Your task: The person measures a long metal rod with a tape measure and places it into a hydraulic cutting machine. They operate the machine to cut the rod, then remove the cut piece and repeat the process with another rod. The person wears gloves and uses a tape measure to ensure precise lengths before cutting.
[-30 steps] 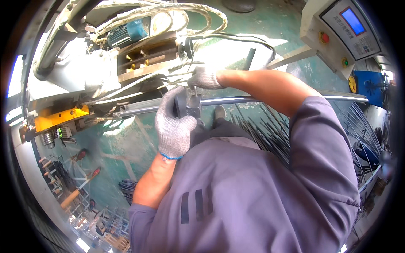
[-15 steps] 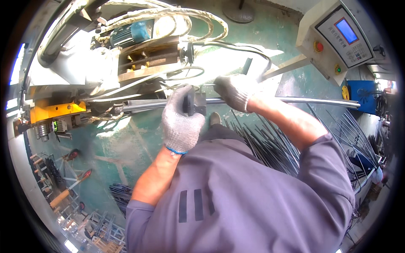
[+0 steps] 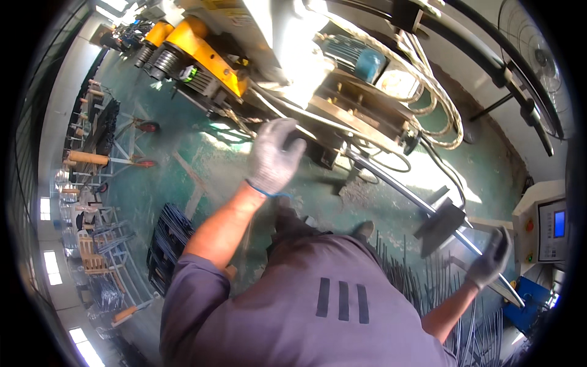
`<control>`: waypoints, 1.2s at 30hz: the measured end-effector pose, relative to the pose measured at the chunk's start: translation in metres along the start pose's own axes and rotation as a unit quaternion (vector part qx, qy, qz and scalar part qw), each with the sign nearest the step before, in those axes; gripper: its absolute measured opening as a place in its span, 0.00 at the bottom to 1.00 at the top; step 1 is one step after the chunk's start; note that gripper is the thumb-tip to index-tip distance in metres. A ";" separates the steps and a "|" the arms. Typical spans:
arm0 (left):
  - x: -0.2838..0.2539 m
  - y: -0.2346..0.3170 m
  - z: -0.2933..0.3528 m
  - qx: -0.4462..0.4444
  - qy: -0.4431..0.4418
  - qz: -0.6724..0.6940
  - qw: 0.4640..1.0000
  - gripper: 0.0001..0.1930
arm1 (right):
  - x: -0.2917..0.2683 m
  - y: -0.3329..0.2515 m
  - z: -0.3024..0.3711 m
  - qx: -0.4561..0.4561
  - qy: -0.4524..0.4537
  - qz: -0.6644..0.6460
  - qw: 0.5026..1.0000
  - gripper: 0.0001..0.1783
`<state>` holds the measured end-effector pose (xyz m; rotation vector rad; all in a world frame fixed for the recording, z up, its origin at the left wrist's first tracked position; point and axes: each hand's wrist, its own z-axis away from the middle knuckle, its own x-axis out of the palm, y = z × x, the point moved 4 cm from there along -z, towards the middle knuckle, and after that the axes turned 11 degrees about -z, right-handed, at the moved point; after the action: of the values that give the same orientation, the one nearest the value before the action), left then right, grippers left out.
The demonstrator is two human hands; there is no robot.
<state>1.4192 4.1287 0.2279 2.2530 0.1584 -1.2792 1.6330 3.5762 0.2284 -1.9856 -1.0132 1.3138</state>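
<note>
My left hand (image 3: 275, 156), in a grey knit glove, is raised in front of the machine. Its thumb and fingers are apart, with nothing visible between them. Far to the right, my gloved right hand (image 3: 492, 260) lies over the outer part of a long metal rail (image 3: 397, 181). Its fingers look stretched out, though the palm side is hidden. A dark, plate-like metal block (image 3: 443, 223) sits on the rail, just left of my right hand. The rail slants from the machine bed (image 3: 354, 113) down to the lower right.
A yellow machine arm (image 3: 208, 55) and a blue motor (image 3: 367, 63) stand across the far side, with looping hoses (image 3: 455, 125). At right is a control box (image 3: 541, 223). Thin dark rods (image 3: 422, 275) lie beside me on the right; a bundle of rods (image 3: 168, 241) is at left.
My view has turned left. My left hand has come off the dark block by the rail and now hangs apart from it. My right hand has moved farther out along the rail.
</note>
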 end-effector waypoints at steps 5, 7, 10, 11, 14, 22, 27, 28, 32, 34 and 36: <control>-0.064 -0.196 -0.055 -0.014 0.077 -0.112 0.991 0.21 | 0.028 -0.113 0.068 0.006 0.196 -0.143 0.970 0.17; -0.084 -0.261 -0.076 0.016 0.126 -0.197 0.972 0.23 | 0.080 -0.156 0.108 -0.012 0.183 -0.155 0.971 0.15; -0.099 -0.337 -0.123 0.030 0.083 -0.252 0.964 0.32 | 0.151 -0.206 0.160 0.049 0.078 -0.220 0.971 0.12; -0.104 -0.349 -0.138 0.043 0.069 -0.254 0.964 0.34 | 0.169 -0.224 0.173 0.065 0.041 -0.202 0.976 0.11; -0.098 -0.398 -0.155 0.020 0.045 -0.231 0.972 0.36 | 0.218 -0.275 0.189 0.070 -0.027 -0.192 0.979 0.09; -0.113 -0.401 -0.187 -0.013 -0.076 -0.150 0.986 0.27 | 0.428 -0.398 0.173 0.088 -0.243 -0.299 0.919 0.10; -0.127 -0.372 -0.166 0.053 -0.142 0.035 0.988 0.21 | 0.577 -0.495 0.178 0.028 -0.382 -0.329 0.863 0.24; -0.126 -0.368 -0.156 0.025 -0.173 0.103 0.979 0.21 | 0.610 -0.490 0.187 0.083 -0.404 -0.338 0.846 0.25; -0.125 -0.368 -0.139 0.024 -0.213 0.224 0.951 0.22 | 0.624 -0.517 0.211 0.198 -0.482 -0.303 0.798 0.26; -0.121 -0.373 -0.142 -0.046 -0.278 0.356 0.891 0.23 | 0.627 -0.511 0.219 0.183 -0.429 -0.272 0.842 0.26; -0.112 -0.380 -0.141 -0.026 -0.337 0.406 0.849 0.23 | 0.625 -0.507 0.239 0.253 -0.356 -0.319 0.841 0.27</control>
<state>1.3317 4.5397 0.2275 1.3923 -0.9039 -1.4101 1.4149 4.3862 0.2087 -0.6389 -1.3070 1.6941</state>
